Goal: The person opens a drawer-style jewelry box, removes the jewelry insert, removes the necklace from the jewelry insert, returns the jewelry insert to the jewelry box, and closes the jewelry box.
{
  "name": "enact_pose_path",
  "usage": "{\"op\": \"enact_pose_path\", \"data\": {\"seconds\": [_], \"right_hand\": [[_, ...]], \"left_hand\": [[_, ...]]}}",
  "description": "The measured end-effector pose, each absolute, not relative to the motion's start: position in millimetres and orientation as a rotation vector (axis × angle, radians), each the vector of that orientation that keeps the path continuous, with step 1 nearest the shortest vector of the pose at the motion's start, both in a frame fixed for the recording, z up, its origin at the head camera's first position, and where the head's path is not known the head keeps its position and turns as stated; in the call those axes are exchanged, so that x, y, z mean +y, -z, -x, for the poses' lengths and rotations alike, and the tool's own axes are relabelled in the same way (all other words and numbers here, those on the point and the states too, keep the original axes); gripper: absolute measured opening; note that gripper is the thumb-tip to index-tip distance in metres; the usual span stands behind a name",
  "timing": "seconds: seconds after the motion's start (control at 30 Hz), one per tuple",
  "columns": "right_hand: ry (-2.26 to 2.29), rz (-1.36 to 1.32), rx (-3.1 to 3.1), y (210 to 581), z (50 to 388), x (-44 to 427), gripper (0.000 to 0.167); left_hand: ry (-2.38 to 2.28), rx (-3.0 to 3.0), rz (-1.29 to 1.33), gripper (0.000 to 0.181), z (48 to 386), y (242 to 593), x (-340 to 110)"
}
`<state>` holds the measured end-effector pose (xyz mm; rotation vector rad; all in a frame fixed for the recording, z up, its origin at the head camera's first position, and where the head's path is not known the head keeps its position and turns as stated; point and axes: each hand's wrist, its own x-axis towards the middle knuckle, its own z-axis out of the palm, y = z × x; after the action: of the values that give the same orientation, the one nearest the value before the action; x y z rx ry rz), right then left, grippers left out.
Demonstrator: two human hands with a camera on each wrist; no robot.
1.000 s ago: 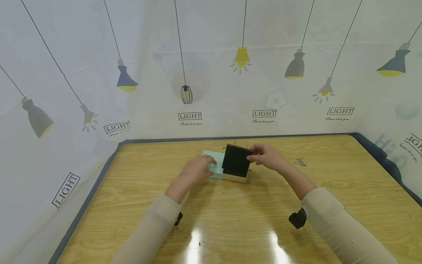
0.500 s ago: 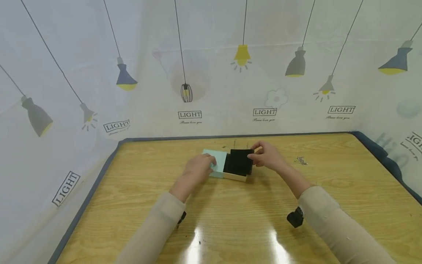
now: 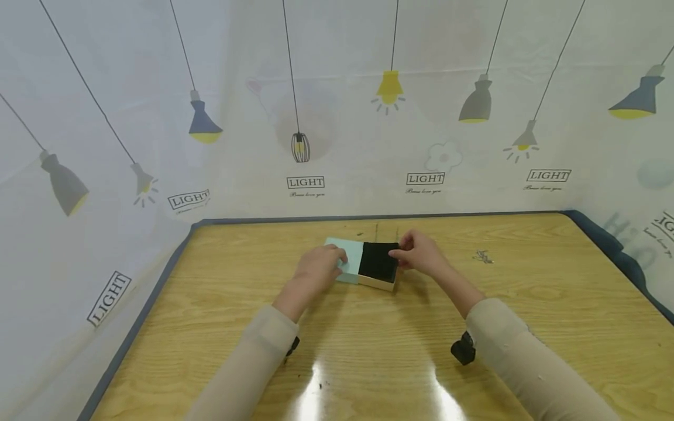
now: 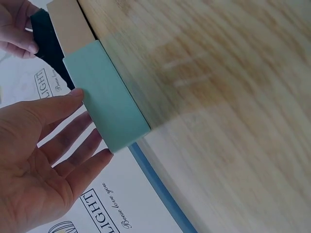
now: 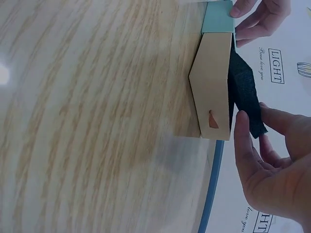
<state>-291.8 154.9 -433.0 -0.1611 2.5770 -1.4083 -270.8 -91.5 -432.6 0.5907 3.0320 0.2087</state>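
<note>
A small drawer box lies near the back of the table, with a pale teal sleeve (image 3: pixel 351 257) and a beige drawer (image 3: pixel 376 283) slid partly out to the right. My left hand (image 3: pixel 317 268) holds the sleeve, the thumb (image 4: pixel 75 94) and fingertips at its edges. A thin black pad (image 3: pixel 379 262) covers the drawer's opening. My right hand (image 3: pixel 421 252) pinches the pad's right end between thumb and fingers. In the right wrist view the pad (image 5: pixel 247 94) is bent, its pinched end sticking out of the drawer (image 5: pixel 211 82). The drawer's inside is hidden.
A small heap of thin silvery pieces (image 3: pixel 482 257) lies on the table (image 3: pixel 358 345) to the right. Thin dark marks show behind the box. A printed white cloth (image 3: pixel 358 128) rises behind the table's blue-edged back.
The black pad, earlier tilted up above the drawer, has come down and now lies nearly flat over it. My right hand has moved slightly with it; my left hand stays on the sleeve.
</note>
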Motion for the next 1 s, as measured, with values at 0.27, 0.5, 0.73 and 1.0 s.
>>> {"op": "enact_pose_path", "data": {"seconds": [0.27,0.5,0.73,1.0], "right_hand": [[1.309,0.202,2.661,438.5,291.2,154.9,0.032],[1.035,0.258,2.845,439.6,288.7,151.1,0.034],[0.803,0.322,2.977,443.2,288.5,141.5,0.024],[0.665,0.42,3.019,446.6,285.5,136.2,0.024]], "left_hand": [[-0.221,3.032,-0.579,0.026,268.2,429.2,-90.6],[-0.208,3.027,-0.566,0.026,268.2,429.5,-89.5],[-0.232,3.025,-0.56,0.026,266.1,427.2,-91.0],[-0.22,3.021,-0.553,0.026,266.9,427.5,-91.4]]}}
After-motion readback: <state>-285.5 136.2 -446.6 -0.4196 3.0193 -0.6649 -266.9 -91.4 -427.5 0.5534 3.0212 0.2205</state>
